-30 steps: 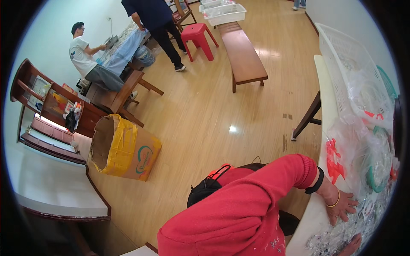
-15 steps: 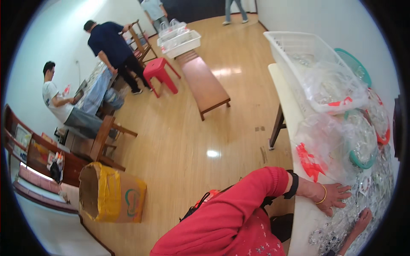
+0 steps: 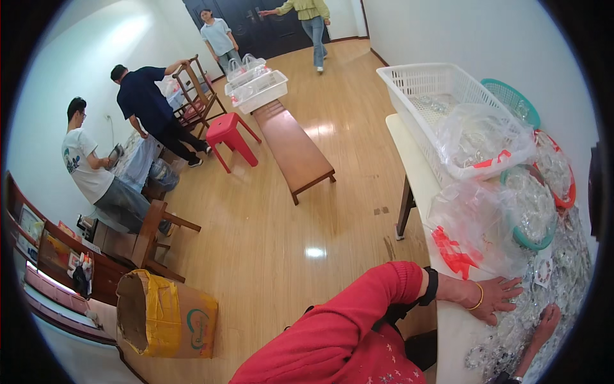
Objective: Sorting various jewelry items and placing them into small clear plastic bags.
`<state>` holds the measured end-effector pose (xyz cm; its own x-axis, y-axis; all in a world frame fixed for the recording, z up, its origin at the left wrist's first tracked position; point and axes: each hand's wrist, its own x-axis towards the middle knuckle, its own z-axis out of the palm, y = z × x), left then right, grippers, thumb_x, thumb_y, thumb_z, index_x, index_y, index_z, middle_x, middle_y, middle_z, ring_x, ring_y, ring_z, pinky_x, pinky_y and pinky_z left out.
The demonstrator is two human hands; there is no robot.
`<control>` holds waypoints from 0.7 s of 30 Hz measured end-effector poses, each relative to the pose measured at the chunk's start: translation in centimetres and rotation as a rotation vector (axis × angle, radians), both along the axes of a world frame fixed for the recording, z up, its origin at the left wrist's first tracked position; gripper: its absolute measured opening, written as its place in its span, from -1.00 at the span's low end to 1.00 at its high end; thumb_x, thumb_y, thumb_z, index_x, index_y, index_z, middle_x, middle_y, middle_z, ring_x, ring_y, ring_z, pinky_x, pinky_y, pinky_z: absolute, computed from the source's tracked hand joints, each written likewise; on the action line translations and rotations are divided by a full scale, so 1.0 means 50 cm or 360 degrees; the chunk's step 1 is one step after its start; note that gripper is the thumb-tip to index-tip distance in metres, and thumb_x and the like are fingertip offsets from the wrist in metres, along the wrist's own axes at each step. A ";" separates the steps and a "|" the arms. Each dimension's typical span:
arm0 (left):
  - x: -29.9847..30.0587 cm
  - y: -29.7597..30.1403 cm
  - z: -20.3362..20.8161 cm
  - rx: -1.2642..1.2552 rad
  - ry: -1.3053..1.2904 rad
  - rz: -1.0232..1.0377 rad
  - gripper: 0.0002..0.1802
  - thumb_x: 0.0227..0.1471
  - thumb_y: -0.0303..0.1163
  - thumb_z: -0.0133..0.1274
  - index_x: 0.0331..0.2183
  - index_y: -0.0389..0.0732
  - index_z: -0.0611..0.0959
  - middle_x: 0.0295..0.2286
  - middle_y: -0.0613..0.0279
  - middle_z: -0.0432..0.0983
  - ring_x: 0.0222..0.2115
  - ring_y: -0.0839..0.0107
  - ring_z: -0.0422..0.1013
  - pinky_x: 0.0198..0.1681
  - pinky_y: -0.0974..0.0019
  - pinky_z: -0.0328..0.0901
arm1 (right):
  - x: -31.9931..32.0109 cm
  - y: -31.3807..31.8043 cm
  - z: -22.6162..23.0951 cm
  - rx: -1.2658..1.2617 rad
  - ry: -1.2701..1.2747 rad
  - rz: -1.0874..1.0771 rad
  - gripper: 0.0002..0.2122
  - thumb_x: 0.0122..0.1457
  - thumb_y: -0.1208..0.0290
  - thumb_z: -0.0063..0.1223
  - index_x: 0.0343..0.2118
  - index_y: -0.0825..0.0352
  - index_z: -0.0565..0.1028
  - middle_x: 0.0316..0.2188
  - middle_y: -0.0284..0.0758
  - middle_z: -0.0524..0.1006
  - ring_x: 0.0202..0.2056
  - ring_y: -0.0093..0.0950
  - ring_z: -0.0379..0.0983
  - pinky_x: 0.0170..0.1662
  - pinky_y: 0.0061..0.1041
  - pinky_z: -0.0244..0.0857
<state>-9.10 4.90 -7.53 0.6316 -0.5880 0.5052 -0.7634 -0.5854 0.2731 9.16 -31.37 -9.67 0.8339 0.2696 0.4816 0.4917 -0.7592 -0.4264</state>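
My left hand [image 3: 492, 299], with a gold bracelet at the wrist, lies flat with fingers spread at the edge of a pile of small, shiny clear plastic pieces [image 3: 566, 281]. The pieces are too small to name. To its right, my right hand [image 3: 543, 324] rests over the same pile with fingers curled in; anything inside them is hidden. Just beyond my left hand is a clear plastic bag [image 3: 473, 217] with red handles. A teal basket [image 3: 536, 242] filled with clear pieces stands beside the bag. A small pale card [image 3: 543, 271] lies on the pile.
A large white crate [image 3: 416, 121], a second teal basket [image 3: 511, 102] and a red basket [image 3: 564, 168] crowd the far end of the white table [image 3: 409, 153]. On the floor stand a cardboard box [image 3: 163, 313], a bench [image 3: 291, 150] and a red stool [image 3: 233, 137]. Several people stand farther off.
The view has tilted up a little, showing more of the far door. A person there has walked leftward, one arm outstretched. My two hands stay nearly in place on the pile.
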 end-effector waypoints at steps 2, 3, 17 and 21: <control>-0.001 0.001 0.001 0.0001 0.0036 -0.0003 -0.28 -0.12 0.05 -0.03 0.01 -0.20 0.34 0.15 -0.15 -0.14 0.20 -0.08 -0.34 0.02 -0.04 0.06 | -0.001 -0.002 0.000 0.0030 -0.0045 0.0002 -0.72 0.23 0.28 -0.17 -0.17 0.42 0.36 -0.24 -0.24 0.37 -0.32 -0.46 0.30 -0.27 -0.55 0.21; -0.001 0.001 0.002 -0.0014 0.0051 -0.0008 -0.29 -0.12 0.05 -0.04 0.01 -0.19 0.34 0.15 -0.15 -0.14 0.20 -0.08 -0.34 0.01 -0.04 0.06 | -0.003 -0.003 0.001 0.0028 -0.0044 -0.0002 -0.72 0.23 0.28 -0.17 -0.17 0.42 0.36 -0.24 -0.24 0.37 -0.32 -0.46 0.30 -0.27 -0.55 0.21; 0.019 -0.012 -0.033 -0.0149 0.0052 -0.0043 -0.28 -0.11 0.14 -0.10 0.01 -0.12 0.36 0.13 -0.19 -0.11 0.18 -0.17 -0.32 0.10 -0.21 -0.15 | -0.062 0.062 0.071 0.0066 0.0189 -0.0084 -0.64 0.22 0.22 -0.17 -0.10 0.46 0.35 -0.16 -0.22 0.37 -0.18 -0.43 0.32 -0.09 -0.52 0.20; 0.023 -0.016 -0.040 -0.0130 -0.0015 -0.0035 -0.29 -0.11 0.15 -0.11 0.01 -0.09 0.36 0.13 -0.18 -0.10 0.18 -0.18 -0.31 0.09 -0.21 -0.14 | -0.110 0.107 0.118 -0.0507 -0.0457 -0.0002 -0.81 0.15 0.31 -0.10 -0.30 0.30 0.45 -0.39 -0.29 0.44 -0.36 -0.37 0.38 -0.31 -0.39 0.24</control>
<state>-7.98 4.09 -9.53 0.6139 -0.5585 0.5578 -0.7786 -0.5445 0.3118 3.66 -26.01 -3.78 0.6786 0.4416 0.5869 0.5552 -0.8316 -0.0162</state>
